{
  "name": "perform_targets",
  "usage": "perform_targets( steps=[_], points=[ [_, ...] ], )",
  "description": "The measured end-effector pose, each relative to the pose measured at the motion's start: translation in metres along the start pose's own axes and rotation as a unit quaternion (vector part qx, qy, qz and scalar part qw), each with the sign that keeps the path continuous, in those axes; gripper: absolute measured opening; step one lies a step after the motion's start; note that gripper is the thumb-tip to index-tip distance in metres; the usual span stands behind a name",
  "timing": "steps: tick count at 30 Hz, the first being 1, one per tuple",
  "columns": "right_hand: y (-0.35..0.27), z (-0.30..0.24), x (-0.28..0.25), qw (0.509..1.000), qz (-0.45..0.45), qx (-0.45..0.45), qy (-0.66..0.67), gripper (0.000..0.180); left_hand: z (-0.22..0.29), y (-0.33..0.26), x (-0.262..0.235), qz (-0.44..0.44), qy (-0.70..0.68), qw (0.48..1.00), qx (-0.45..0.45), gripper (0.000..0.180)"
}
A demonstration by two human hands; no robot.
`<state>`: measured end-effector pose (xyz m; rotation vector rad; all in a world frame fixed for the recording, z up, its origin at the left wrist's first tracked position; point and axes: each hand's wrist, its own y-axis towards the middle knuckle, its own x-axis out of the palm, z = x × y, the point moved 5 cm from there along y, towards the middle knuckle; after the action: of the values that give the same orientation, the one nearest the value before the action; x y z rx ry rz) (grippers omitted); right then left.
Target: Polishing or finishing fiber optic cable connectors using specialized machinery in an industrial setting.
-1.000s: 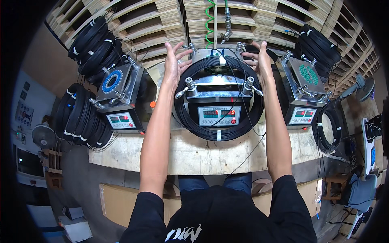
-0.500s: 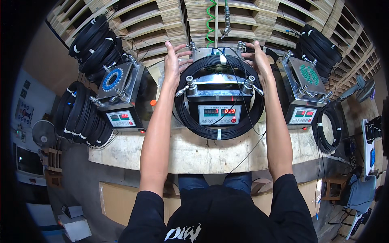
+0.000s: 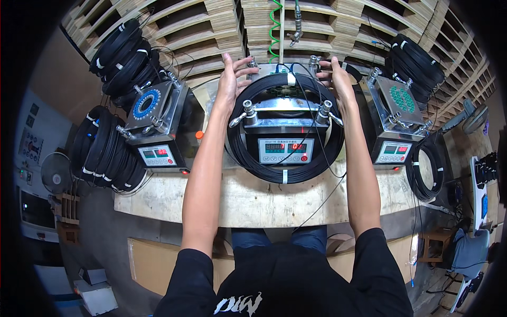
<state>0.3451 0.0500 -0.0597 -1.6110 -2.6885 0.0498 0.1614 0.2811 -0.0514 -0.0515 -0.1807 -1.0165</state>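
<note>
Both hands are raised around the far end of the middle bench machine [image 3: 285, 129], a dark box with metal clamp bars and a lit red display. My left hand [image 3: 230, 82] has its fingers apart beside the far left clamp knob [image 3: 253, 63]. On the other side, my right hand [image 3: 339, 83] is spread near the far right clamp knob [image 3: 313, 62]. Whether the fingertips touch the knobs I cannot tell. A large coil of black cable [image 3: 260, 173], bound with white ties, loops around the machine's front, close to both wrists. Neither hand holds anything visible.
Similar machines stand left [image 3: 158, 140] with a blue ring of pieces and right [image 3: 396, 121] with green ones. Piles of black cable coils [image 3: 103, 145] flank them. A metal air nozzle [image 3: 297, 33] hangs before wooden pallets [image 3: 327, 24]. A loose cable trails over the table edge.
My left hand has shifted slightly right toward the far knob, and my right hand's fingers have moved a little. The middle display reads differently, and the hanging nozzle has swung slightly.
</note>
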Motion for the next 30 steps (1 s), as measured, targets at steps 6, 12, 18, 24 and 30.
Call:
perform_targets(
  steps=[6, 12, 18, 24, 30],
  points=[
    [0.000, -0.002, 0.004, 0.999, -0.041, -0.008, 0.021, 0.060, -0.006, 0.001, -0.011, 0.076, -0.009, 0.997, 0.004, 0.084],
    [-0.006, -0.006, 0.005, 0.999, -0.016, -0.006, 0.040, 0.062, 0.000, 0.001, -0.006, 0.043, -0.010, 0.999, 0.033, 0.079],
    [-0.002, -0.002, -0.001, 1.000, 0.006, -0.016, -0.012, 0.064, 0.005, -0.003, 0.006, -0.023, 0.049, 0.998, 0.016, 0.072],
    [-0.004, -0.008, 0.008, 0.999, -0.016, -0.020, -0.035, 0.064, -0.001, -0.001, -0.007, 0.028, 0.037, 0.999, 0.014, 0.068],
    [0.003, -0.003, 0.004, 0.997, -0.046, -0.017, 0.065, 0.062, -0.006, 0.000, -0.012, 0.085, -0.003, 0.996, 0.032, 0.067]
  ],
)
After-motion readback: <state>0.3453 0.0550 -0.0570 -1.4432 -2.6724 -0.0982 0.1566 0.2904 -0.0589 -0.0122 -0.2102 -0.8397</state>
